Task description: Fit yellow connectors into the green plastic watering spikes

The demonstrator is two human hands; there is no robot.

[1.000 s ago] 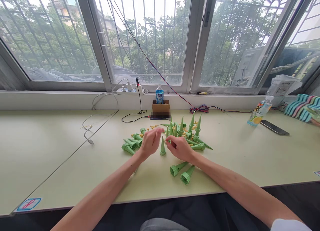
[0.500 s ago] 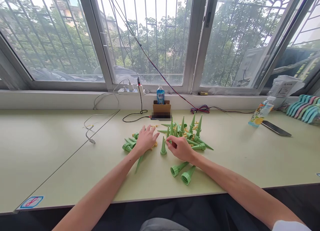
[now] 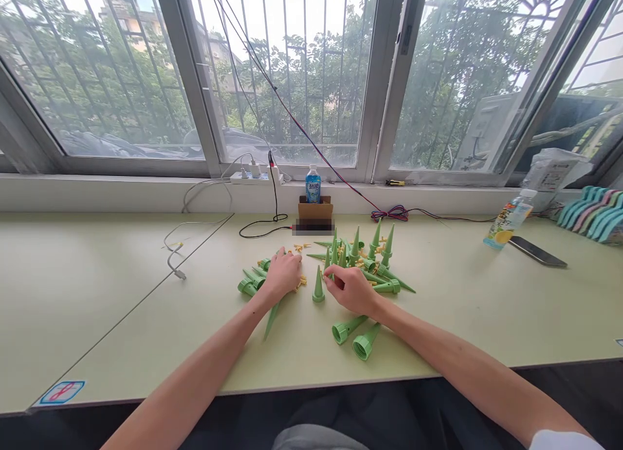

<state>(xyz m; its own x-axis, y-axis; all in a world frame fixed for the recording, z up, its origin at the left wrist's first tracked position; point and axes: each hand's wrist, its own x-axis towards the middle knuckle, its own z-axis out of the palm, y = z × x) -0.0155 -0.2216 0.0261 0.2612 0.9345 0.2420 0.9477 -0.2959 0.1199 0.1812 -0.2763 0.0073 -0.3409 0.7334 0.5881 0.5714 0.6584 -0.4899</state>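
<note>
Green plastic plant watering spikes lie and stand about both hands. My left hand (image 3: 284, 272) is curled down over the left group, its fingertips hidden among green watering spikes (image 3: 249, 282) and small yellow pieces (image 3: 300, 282). What those fingers grip, if anything, cannot be made out. My right hand (image 3: 351, 289) is pinched, with a small yellow plastic piece (image 3: 322, 275) partly showing at its fingertips. Just left of them one green spike (image 3: 318, 286) stands upright, point up. Behind that hand is a larger heap of green spikes (image 3: 387, 249) mixed with yellow pieces.
Two spikes (image 3: 362, 346) lie near the table's front edge. At the back are a cardboard box (image 3: 315, 212), a blue bottle (image 3: 313, 185) and coiled cables (image 3: 389, 213). A drink bottle (image 3: 509, 219) and a phone (image 3: 538, 251) are on the right; a white cable (image 3: 171, 260) lies left.
My left hand's fingers have gone from spread to curled, drawing back and down onto the pieces. More yellow pieces show behind it. My right hand has stayed in place, still pinched.
</note>
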